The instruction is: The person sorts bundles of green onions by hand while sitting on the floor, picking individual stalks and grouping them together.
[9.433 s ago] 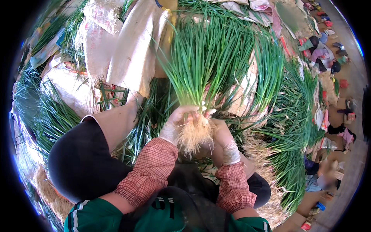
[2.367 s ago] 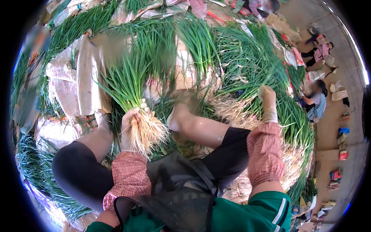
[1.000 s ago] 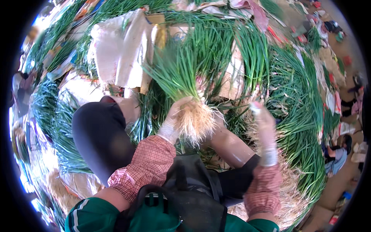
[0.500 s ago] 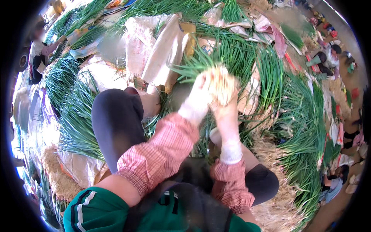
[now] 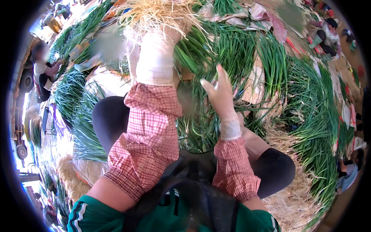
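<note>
My left hand, in a pale glove, is raised at the top of the view with a bunch of green onions. The pale stringy roots spread toward me and hide the fingers, while green leaves hang beside the wrist. My right hand, also gloved, hovers in front of my lap, its thumb and fingers apart with nothing between them. Below it lie loose green onion leaves. Pink checked sleeves cover both my forearms.
Heaps of green onions surround me, with trimmed roots piled at my right knee. White woven sacks lie ahead to the left. One person sits at the far left; others sit along the right side.
Both hands were together on the bunch. The left has lifted it up and to the left, closer to me; the right has let go and opened.
</note>
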### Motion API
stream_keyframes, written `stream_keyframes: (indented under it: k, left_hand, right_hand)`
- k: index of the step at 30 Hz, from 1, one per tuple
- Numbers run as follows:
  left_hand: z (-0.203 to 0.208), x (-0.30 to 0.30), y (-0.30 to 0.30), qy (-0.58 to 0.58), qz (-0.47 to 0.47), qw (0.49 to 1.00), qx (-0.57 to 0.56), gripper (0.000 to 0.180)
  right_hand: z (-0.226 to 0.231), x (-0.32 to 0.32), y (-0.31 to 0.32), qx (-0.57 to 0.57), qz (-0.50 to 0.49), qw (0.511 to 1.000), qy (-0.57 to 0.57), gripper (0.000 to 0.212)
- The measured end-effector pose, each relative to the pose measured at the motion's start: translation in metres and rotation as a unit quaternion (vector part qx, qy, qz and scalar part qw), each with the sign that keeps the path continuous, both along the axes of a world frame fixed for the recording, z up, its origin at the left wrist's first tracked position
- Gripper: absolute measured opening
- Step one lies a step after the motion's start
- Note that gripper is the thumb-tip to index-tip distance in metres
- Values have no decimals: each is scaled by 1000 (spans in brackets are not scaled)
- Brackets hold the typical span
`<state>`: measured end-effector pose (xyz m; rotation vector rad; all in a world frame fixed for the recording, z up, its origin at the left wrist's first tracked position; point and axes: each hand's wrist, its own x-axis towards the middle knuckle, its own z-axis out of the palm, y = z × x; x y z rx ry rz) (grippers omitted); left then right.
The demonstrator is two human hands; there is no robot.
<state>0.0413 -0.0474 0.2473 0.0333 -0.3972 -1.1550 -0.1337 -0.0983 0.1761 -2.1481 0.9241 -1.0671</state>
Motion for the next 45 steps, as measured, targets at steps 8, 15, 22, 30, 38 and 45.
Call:
stream_keyframes:
  k: [8,15,22,30,38,45]
  left_hand:
    - [28,46,39,-59,69,995,-33,31]
    - [21,50,55,-117,119,985,-40,30]
    - [-2,54,91,-396,330,857,-5,30]
    - [32,1,110,-707,652,89,262,35]
    - [26,-8,117,-577,387,658,289,44]
    - [58,32,141,-413,379,816,139,41]
  right_hand:
    - [-84,101,18,219,12,965,143,44]
    - [-103,33,15,109,15,993,-48,38]
    - [38,132,23,307,44,930,-197,28]
    - [-13,164,4,85,-25,993,-75,25]
    - [-97,124,-2,-53,5,969,243,17]
    - [-208,7,64,-31,187,842,506,16]
